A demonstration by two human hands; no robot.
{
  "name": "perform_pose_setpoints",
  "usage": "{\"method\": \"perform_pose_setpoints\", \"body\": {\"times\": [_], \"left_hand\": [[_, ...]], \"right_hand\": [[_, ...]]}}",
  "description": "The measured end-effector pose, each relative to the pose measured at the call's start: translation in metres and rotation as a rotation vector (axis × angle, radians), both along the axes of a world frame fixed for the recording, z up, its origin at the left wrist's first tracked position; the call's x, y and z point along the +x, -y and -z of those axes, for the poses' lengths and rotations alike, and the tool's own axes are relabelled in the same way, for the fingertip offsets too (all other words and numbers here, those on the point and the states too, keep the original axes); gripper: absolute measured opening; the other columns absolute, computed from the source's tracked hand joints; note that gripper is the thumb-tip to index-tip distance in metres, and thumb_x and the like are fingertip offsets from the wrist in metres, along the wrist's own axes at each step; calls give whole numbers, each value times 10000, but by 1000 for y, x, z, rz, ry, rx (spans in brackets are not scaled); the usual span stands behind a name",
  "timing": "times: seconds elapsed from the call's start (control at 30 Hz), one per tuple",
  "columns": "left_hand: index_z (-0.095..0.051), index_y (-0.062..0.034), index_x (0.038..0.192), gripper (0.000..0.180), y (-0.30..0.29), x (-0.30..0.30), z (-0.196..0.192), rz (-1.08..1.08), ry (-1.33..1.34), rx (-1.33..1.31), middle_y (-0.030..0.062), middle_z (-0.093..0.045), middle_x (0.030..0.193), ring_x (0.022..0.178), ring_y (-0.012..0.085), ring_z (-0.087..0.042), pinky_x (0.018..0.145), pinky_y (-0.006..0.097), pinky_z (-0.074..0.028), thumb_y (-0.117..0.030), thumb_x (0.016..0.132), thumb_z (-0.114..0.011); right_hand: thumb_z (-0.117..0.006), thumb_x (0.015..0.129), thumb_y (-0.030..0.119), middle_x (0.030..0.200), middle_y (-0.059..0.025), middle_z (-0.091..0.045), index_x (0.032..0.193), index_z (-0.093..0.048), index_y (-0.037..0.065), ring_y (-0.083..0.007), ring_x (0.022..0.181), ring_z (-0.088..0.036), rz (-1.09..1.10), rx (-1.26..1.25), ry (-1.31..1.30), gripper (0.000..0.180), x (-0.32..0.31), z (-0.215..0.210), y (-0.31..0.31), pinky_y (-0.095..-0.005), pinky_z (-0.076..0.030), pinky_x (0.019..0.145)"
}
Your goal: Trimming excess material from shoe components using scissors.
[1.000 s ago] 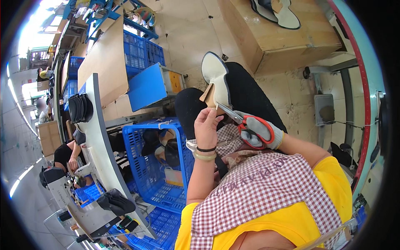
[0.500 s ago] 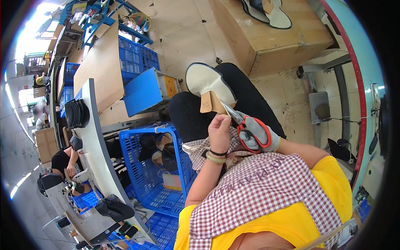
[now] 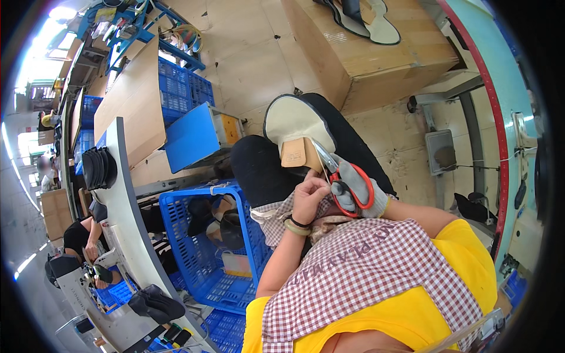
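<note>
A shoe upper (image 3: 296,119), cream inside with a dark rim and a tan lining flap, rests over my knees. My bare left hand (image 3: 309,201) is closed in a pinch at the lower end of its tan part; the fingertips cover what exactly is held there. In its grey glove, my right hand (image 3: 374,197) grips scissors (image 3: 325,157) with red handles. Their blades point away from me and lie along the right edge of the tan lining. How far apart the blades are is hard to see.
At my left stands a blue plastic crate (image 3: 176,235) with dark pieces inside. A grey-topped bench (image 3: 132,182) with a sewing machine runs beyond it, where another person works. Ahead, a cardboard box (image 3: 376,70) bears another shoe upper (image 3: 384,28). A foot pedal (image 3: 440,152) is at right.
My left hand has drawn back a little toward me from the lining edge. The shoe upper has turned slightly, its tan flap now more level. The scissors stay beside it.
</note>
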State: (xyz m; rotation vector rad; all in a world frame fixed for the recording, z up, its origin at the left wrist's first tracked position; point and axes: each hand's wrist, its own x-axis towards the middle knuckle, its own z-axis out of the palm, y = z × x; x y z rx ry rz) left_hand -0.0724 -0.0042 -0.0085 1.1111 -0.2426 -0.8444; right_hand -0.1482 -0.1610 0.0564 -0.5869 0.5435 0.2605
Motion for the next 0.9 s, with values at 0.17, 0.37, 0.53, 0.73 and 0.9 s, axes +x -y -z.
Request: {"method": "perform_pose_setpoints", "body": {"times": [0.17, 0.37, 0.53, 0.73, 0.9], "left_hand": [[-622, -7, 791, 53, -8, -1, -4, 113, 37, 10, 74, -478, 1193, 976, 122, -512, 825, 245, -416, -3, 778, -673], [-605, -19, 787, 81, -31, 0, 5, 257, 305, 202, 24, -468, 1004, 865, 102, -475, 770, 231, -392, -50, 802, -678], [-564, -10, 875, 96, -36, -7, -3, 183, 76, 145, 45, -509, 1020, 896, 105, -493, 798, 217, -395, -61, 841, -638], [-541, 2, 879, 28, -25, -12, -69, -216, 827, 483, 171, -557, 1193, 1076, 260, -548, 946, 319, -405, -25, 882, -546], [-528, -2, 1018, 103, -4, -7, -65, -251, 219, 262, 179, -615, 1065, 1022, 282, -581, 892, 336, -437, -19, 922, -494]], "right_hand": [[-497, 949, 448, 734, 25, -525, 1339, -407, 203, -34, 486, -425, -26, -7, -86, 469, -7, 3, 5, -158, -341, 402], [-494, 951, 450, 730, 15, -519, 1357, -390, 196, -35, 475, -401, -100, -15, -117, 491, -19, -2, 15, -163, -335, 397], [-488, 959, 430, 737, 2, -522, 1432, -307, 194, -37, 474, -397, -149, -64, -117, 558, -25, -9, 20, -160, -340, 401], [-489, 959, 426, 738, 6, -530, 1450, -286, 186, -36, 469, -405, -220, -154, -126, 584, -28, -16, 25, -162, -350, 406], [-496, 952, 434, 735, 9, -538, 1462, -269, 183, -36, 470, -423, -295, -213, -137, 612, -25, -24, 25, -167, -365, 414]]}}
